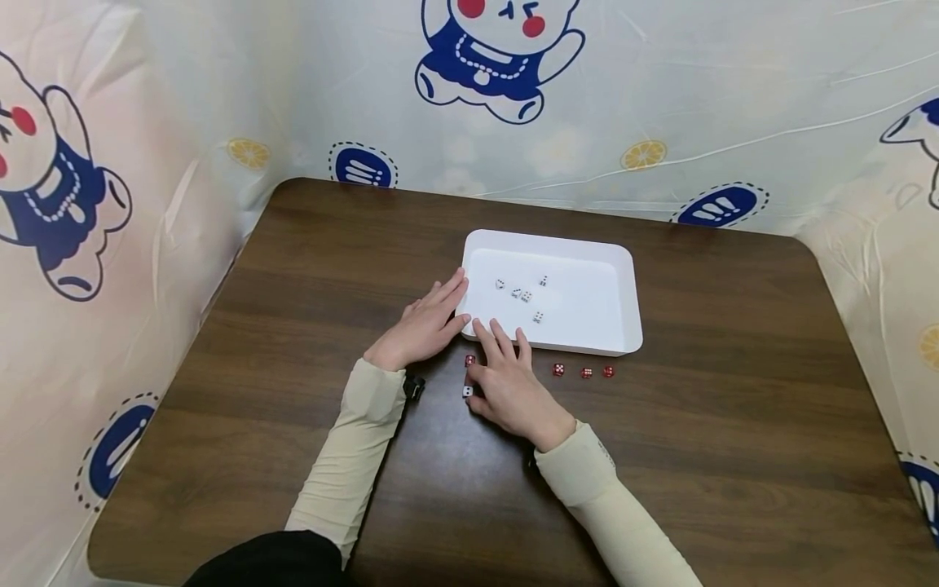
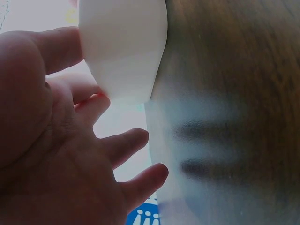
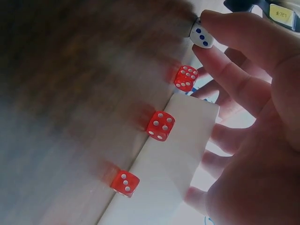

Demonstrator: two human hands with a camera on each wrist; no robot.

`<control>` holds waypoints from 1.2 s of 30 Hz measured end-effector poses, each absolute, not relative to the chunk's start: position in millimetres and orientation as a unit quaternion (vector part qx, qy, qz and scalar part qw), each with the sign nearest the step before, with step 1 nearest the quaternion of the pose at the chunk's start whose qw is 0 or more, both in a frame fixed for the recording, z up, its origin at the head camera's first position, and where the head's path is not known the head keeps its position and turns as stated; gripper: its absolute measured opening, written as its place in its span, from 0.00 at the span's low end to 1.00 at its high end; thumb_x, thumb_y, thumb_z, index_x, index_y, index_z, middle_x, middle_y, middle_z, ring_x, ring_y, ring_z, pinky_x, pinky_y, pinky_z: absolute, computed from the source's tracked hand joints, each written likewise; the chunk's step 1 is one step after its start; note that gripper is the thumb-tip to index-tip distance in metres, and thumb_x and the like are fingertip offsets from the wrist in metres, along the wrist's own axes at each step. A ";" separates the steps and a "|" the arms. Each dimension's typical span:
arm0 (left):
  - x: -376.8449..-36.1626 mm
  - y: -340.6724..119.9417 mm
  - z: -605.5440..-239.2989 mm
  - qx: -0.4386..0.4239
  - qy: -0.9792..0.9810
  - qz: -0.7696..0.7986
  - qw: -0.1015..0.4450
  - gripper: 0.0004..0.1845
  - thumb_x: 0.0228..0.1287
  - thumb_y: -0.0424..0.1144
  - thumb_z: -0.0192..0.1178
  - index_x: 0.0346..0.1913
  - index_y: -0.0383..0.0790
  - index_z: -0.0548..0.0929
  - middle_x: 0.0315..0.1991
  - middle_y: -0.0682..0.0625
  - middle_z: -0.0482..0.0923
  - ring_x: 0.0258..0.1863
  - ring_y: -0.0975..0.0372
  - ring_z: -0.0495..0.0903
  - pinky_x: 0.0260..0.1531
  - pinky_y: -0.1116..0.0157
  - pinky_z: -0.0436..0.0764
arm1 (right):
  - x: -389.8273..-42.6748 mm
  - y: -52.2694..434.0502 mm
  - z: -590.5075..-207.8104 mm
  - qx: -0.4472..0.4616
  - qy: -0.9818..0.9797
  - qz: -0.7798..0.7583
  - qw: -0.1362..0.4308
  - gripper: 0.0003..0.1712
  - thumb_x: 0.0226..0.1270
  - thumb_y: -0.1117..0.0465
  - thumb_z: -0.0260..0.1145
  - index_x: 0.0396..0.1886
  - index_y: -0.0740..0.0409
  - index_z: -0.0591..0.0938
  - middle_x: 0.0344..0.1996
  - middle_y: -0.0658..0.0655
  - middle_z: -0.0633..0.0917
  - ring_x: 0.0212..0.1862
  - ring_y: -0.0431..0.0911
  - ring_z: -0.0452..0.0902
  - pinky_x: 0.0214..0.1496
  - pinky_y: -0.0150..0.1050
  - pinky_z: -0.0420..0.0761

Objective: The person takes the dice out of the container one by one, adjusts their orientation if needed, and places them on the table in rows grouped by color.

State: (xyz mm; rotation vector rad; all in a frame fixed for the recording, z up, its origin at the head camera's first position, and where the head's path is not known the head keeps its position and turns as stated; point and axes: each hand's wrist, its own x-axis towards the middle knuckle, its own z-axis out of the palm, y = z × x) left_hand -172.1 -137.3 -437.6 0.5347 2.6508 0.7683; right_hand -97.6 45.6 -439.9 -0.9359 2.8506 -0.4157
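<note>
A white tray [image 1: 628, 342] lies mid-table with several white dice [image 1: 526, 296] inside. My left hand [image 1: 429, 324] rests flat on the table, its straight fingers against the tray's left wall [image 2: 124, 51]; the left hand [image 2: 70, 154] holds nothing. My right hand [image 1: 508, 383] lies in front of the tray's near-left corner with fingers stretched out. Its thumb tip touches a white die [image 1: 467, 391] on the table; the right wrist view shows the die [image 3: 201, 35] beside the hand [image 3: 253, 93]. A red die [image 1: 469, 359] sits just beyond it.
Three red dice [image 1: 558, 369] [image 1: 587, 372] [image 1: 608, 371] line up on the wood along the tray's front wall [image 3: 164, 168]; three red dice [image 3: 161, 125] show in the right wrist view. A cartoon-print sheet [image 1: 147, 204] walls in the brown table [image 1: 734, 424] on three sides.
</note>
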 end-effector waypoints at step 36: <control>-171.1 -136.8 -436.7 0.185 0.930 0.271 0.164 0.33 0.77 0.51 0.41 0.77 0.47 0.45 0.79 0.57 0.34 0.77 0.46 0.42 0.68 0.37 0.50 | -99.2 47.0 -437.1 -0.302 0.938 -0.150 0.080 0.08 0.57 0.52 0.71 0.34 0.48 0.84 0.76 0.62 0.55 0.77 0.61 0.44 0.71 0.68 0.44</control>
